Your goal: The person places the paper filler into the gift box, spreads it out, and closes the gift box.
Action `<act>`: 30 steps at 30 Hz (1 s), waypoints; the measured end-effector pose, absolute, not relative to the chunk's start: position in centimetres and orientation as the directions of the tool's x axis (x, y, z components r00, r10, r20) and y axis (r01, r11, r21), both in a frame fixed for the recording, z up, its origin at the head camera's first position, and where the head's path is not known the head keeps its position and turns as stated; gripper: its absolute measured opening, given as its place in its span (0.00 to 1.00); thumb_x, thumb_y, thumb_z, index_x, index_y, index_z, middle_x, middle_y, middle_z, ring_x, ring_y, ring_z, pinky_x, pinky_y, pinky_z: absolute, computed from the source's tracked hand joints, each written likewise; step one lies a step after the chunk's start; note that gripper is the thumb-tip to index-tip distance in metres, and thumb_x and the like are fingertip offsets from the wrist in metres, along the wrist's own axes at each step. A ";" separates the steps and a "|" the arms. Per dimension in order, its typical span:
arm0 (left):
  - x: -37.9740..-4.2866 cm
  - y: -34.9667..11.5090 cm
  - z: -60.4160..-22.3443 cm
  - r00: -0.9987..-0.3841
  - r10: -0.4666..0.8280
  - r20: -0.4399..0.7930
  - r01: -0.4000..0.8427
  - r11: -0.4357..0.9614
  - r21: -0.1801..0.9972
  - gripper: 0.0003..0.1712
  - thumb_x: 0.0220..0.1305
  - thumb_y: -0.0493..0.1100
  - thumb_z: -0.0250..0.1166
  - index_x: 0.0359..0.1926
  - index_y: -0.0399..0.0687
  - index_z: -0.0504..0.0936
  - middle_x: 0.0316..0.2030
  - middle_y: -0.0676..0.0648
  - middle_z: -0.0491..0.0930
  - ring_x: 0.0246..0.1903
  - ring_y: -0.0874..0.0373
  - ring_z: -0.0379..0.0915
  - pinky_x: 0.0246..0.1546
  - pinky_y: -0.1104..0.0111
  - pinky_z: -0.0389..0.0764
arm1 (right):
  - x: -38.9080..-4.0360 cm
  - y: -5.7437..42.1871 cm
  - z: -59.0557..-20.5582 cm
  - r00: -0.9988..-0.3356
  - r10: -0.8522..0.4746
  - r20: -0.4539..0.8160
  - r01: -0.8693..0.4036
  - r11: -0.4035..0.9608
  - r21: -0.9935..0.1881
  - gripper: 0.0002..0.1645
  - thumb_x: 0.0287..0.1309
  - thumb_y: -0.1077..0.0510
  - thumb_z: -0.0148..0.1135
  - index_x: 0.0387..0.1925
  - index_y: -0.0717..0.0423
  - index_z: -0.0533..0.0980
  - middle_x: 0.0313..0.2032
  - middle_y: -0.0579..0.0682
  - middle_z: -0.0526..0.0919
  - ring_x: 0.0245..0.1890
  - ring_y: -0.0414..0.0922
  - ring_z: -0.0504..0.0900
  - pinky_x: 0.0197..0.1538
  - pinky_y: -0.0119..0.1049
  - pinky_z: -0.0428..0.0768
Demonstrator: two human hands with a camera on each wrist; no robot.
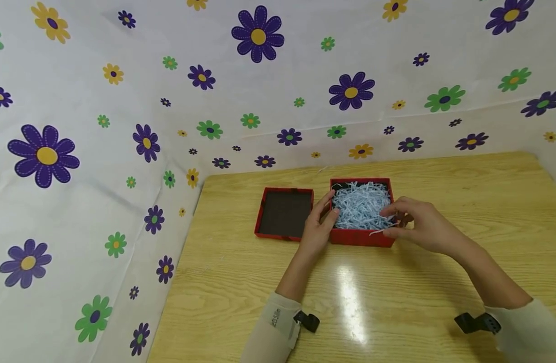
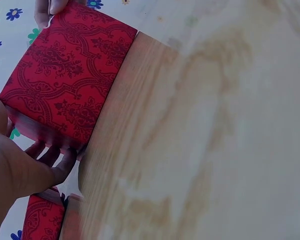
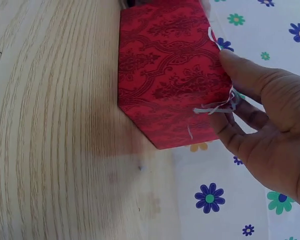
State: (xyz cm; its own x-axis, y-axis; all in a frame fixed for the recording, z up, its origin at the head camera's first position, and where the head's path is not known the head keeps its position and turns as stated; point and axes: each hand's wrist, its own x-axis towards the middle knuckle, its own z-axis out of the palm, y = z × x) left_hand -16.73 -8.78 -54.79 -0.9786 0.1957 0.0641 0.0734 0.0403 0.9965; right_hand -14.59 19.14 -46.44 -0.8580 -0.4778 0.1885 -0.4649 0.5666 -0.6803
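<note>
Paper shreds [image 1: 359,204] likely being tidied; red box [image 1: 361,237] steadied by left hand [image 1: 317,228], fingers spread; right hand [image 1: 420,224]: pinch unclear; strand [image 3: 205,110] best tucked.

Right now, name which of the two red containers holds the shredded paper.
The deeper red box on the right in the head view: pale blue shreds fill it, while the shallow tray to its left shows a dark inside.

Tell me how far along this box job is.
Done: the lid is off and blue paper shreds lie in the red box. In hand: the left hand holds the box's left side while the right hand is at its near right corner. Remaining: stray strands hang over the edge, so probably tucking them in, perhaps then fitting the lid.
</note>
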 end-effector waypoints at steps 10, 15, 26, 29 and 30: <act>-16.7 -8.6 -54.4 -0.981 0.188 0.044 0.053 0.040 0.998 0.30 0.81 0.53 0.60 0.78 0.78 0.68 0.77 0.66 0.62 0.76 0.57 0.61 0.72 0.55 0.71 | -15.1 20.5 -45.2 -0.834 -0.460 0.303 -0.525 0.494 -0.693 0.16 0.60 0.73 0.72 0.47 0.56 0.87 0.42 0.47 0.90 0.38 0.36 0.83 0.43 0.22 0.83; -16.6 -8.5 -54.4 -0.981 0.190 0.030 0.037 0.035 0.999 0.30 0.81 0.53 0.60 0.78 0.77 0.68 0.77 0.67 0.62 0.76 0.57 0.61 0.72 0.56 0.72 | -15.8 19.7 -43.6 -0.867 -0.371 0.332 -0.484 0.476 -0.734 0.14 0.63 0.73 0.70 0.47 0.57 0.86 0.41 0.49 0.89 0.37 0.37 0.82 0.43 0.19 0.81; -16.6 -8.5 -54.3 -0.980 0.199 0.019 0.026 0.032 0.999 0.29 0.81 0.55 0.60 0.77 0.80 0.68 0.77 0.66 0.62 0.76 0.56 0.60 0.72 0.54 0.71 | -18.5 15.1 -44.3 -0.860 -0.435 0.266 -0.470 0.476 -0.743 0.11 0.65 0.66 0.72 0.49 0.61 0.86 0.45 0.52 0.89 0.42 0.47 0.85 0.50 0.35 0.87; -16.6 -8.6 -54.2 -0.978 0.206 0.017 0.024 0.034 0.999 0.29 0.81 0.55 0.59 0.77 0.81 0.67 0.77 0.66 0.61 0.77 0.55 0.59 0.72 0.53 0.71 | -19.1 14.3 -45.3 -0.854 -0.480 0.200 -0.449 0.486 -0.750 0.17 0.63 0.65 0.75 0.53 0.61 0.84 0.50 0.56 0.88 0.50 0.55 0.86 0.57 0.53 0.86; -16.5 -8.7 -54.2 -0.978 0.207 0.018 0.025 0.034 0.999 0.29 0.81 0.56 0.59 0.78 0.80 0.67 0.78 0.65 0.61 0.77 0.55 0.59 0.72 0.52 0.71 | -19.3 14.0 -45.6 -0.849 -0.495 0.183 -0.446 0.487 -0.751 0.20 0.62 0.65 0.76 0.55 0.61 0.83 0.52 0.57 0.88 0.53 0.56 0.85 0.58 0.57 0.84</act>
State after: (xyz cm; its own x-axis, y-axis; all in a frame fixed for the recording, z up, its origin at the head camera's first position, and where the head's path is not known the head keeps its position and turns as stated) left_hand -16.55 -8.69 -54.22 -0.9782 0.2068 0.0179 0.0255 0.0338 0.9991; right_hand -19.27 14.01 -45.59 -0.8494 -0.4949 0.1831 -0.4458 0.4873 -0.7509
